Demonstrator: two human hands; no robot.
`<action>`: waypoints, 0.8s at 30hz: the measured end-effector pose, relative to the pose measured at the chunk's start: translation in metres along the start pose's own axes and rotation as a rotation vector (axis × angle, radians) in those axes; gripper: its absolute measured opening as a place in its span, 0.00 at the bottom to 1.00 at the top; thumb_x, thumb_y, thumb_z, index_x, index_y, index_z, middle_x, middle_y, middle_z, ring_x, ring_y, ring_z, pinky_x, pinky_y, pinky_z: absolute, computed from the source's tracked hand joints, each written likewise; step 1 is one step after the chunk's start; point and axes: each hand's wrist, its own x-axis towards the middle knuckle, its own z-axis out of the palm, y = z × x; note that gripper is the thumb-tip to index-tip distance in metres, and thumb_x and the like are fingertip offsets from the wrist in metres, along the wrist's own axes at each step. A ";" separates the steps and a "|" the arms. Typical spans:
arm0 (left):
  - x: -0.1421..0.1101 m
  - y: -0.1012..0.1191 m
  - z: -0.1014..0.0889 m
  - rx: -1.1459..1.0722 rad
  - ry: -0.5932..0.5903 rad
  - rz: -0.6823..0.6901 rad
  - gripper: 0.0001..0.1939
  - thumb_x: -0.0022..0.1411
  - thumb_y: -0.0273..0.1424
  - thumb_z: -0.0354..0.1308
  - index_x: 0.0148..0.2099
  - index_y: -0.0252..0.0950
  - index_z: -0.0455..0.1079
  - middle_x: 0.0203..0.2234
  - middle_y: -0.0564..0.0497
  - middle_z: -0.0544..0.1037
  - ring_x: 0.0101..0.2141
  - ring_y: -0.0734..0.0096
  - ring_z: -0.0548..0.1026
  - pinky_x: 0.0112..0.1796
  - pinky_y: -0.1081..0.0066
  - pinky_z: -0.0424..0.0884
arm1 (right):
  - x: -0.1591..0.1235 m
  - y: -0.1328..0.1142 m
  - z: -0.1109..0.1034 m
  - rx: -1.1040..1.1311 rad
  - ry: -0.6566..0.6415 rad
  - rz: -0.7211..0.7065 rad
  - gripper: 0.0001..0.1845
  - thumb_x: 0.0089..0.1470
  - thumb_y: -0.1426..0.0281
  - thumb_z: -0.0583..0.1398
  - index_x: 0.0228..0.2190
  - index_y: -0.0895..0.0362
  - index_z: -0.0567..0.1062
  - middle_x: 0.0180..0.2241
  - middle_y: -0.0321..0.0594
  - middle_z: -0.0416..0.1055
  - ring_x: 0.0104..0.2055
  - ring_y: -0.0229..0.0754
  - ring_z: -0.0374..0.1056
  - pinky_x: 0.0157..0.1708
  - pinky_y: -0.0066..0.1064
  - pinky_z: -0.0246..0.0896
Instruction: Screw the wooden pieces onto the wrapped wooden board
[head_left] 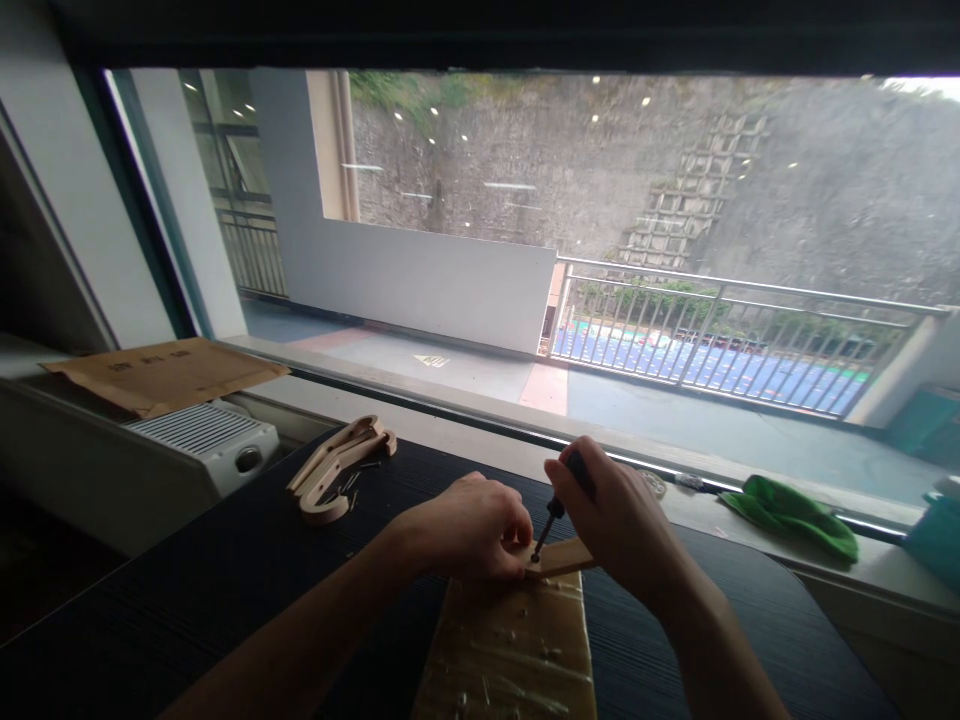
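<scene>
My right hand (616, 515) is wrapped round a dark-handled screwdriver (553, 512), whose tip points down onto a small light wooden piece (564, 556). My left hand (474, 527) is closed, its fingers pinching that wooden piece beside the screwdriver tip. The piece lies at the far end of a wooden board wrapped in clear film (511, 650), which rests on the dark table (225, 580).
Curved wooden hooks (334, 468) and several small loose screws (351, 484) lie at the table's far left. A white heater (206, 440) under a cardboard sheet (161, 372) stands left. On the window sill (750, 500) lie a green cloth (787, 505) and a teal thing (934, 535).
</scene>
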 end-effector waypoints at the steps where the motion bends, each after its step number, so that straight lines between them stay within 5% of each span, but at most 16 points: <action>1: 0.001 -0.001 0.002 0.000 0.025 0.015 0.05 0.53 0.35 0.63 0.31 0.40 0.76 0.30 0.54 0.76 0.34 0.70 0.72 0.44 0.67 0.62 | 0.000 0.000 0.000 0.001 0.003 -0.001 0.14 0.61 0.58 0.50 0.28 0.53 0.63 0.21 0.32 0.69 0.22 0.37 0.62 0.24 0.28 0.45; 6: 0.007 -0.004 0.015 -0.019 0.152 0.087 0.03 0.53 0.33 0.63 0.29 0.39 0.75 0.32 0.54 0.76 0.39 0.68 0.71 0.51 0.63 0.57 | 0.000 0.000 0.001 -0.017 0.025 -0.005 0.13 0.60 0.58 0.51 0.28 0.53 0.63 0.18 0.30 0.65 0.20 0.36 0.57 0.23 0.28 0.43; 18: 0.010 -0.004 0.018 -0.024 0.118 0.106 0.07 0.54 0.27 0.59 0.24 0.36 0.70 0.22 0.58 0.76 0.31 0.74 0.72 0.47 0.66 0.59 | -0.003 -0.003 -0.008 0.040 -0.053 -0.051 0.10 0.60 0.61 0.51 0.31 0.52 0.64 0.22 0.30 0.65 0.23 0.35 0.57 0.24 0.28 0.44; 24: 0.010 -0.005 0.020 -0.024 0.140 0.105 0.06 0.54 0.28 0.60 0.25 0.38 0.73 0.23 0.59 0.77 0.31 0.73 0.73 0.46 0.67 0.59 | 0.003 0.002 0.004 -0.045 0.010 0.033 0.17 0.60 0.56 0.50 0.25 0.53 0.59 0.18 0.30 0.61 0.21 0.35 0.53 0.23 0.29 0.41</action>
